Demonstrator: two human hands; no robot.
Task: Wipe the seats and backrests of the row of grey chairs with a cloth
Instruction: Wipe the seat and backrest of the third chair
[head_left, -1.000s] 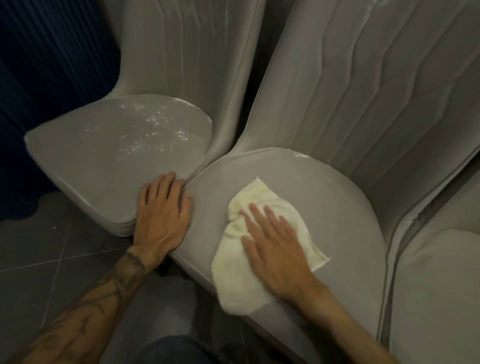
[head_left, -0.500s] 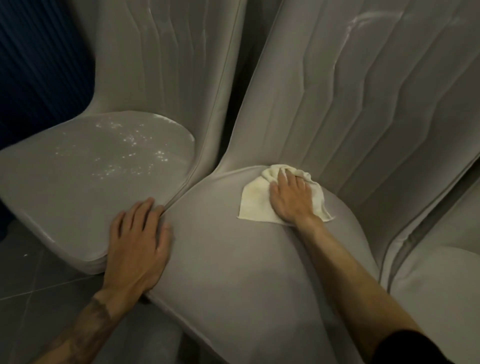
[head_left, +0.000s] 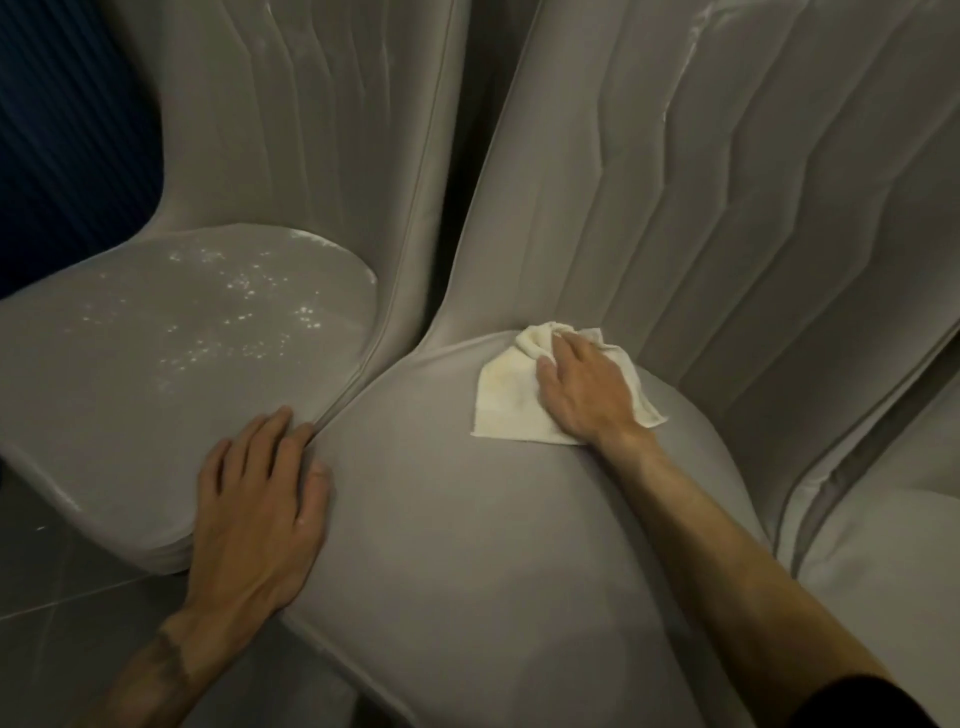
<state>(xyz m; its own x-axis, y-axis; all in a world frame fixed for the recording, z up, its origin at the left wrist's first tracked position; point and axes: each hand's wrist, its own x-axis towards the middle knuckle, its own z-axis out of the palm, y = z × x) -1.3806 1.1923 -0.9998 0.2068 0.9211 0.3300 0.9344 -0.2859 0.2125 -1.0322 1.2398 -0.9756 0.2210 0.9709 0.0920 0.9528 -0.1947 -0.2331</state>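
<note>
Right hand (head_left: 587, 389) presses flat-fingered on the cloth (head_left: 506, 410) at the middle seat's (head_left: 467, 545) rear, backrest (head_left: 727, 208) rising just beyond; left hand (head_left: 254, 499) rests spread at the seat's front-left edge, farther off.

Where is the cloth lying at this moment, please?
In the head view, the cloth lies right of centre at the back of the middle chair's seat, against the foot of its backrest, pressed under the right hand.

Seat front (head_left: 467, 545) bare; backrest (head_left: 727, 208) blocks beyond cloth (head_left: 506, 402).
</note>
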